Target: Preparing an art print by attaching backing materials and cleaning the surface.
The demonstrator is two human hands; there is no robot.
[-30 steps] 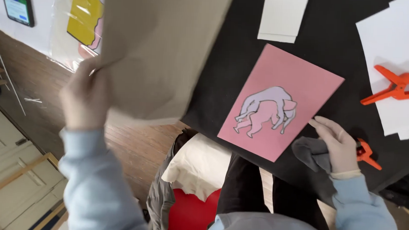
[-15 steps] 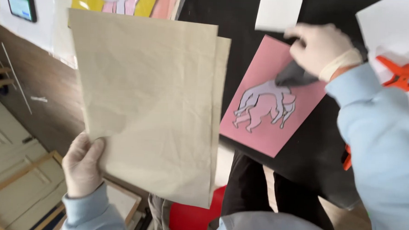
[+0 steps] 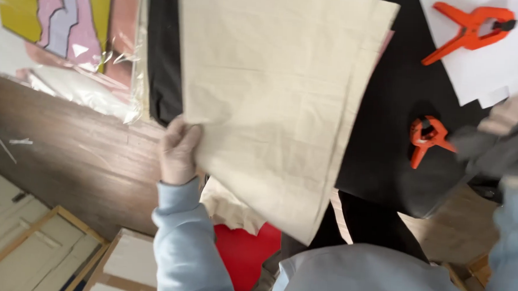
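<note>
Cloth: folded beige cloth (image 3: pixel 272 99) fills the upper middle of the frame, held over the black-covered surface (image 3: pixel 387 133); its layers fan apart a little along the right edge.
Left hand: left hand (image 3: pixel 178 151) grips the cloth's lower left edge, fingers (image 3: pixel 183 137) clamped on the fabric.
Right hand: right hand (image 3: pixel 507 118) sits at the right edge of the frame, blurred, fingers closed around a grey rag (image 3: pixel 491 150).
Nearby: small orange clamp (image 3: pixel 427 137) lies on the black surface just right of the cloth; larger orange clamp (image 3: pixel 468 29) rests on white paper (image 3: pixel 489 68) at upper right; yellow and pink print (image 3: pixel 61 14) in plastic wrap at upper left.
Handling: cloth is limp and held by one edge only, so it will likely sag and slide; gripping through all the layers keeps the fold together.
Care: lowering it flat and clear of the small orange clamp should avoid a lump underneath.
</note>
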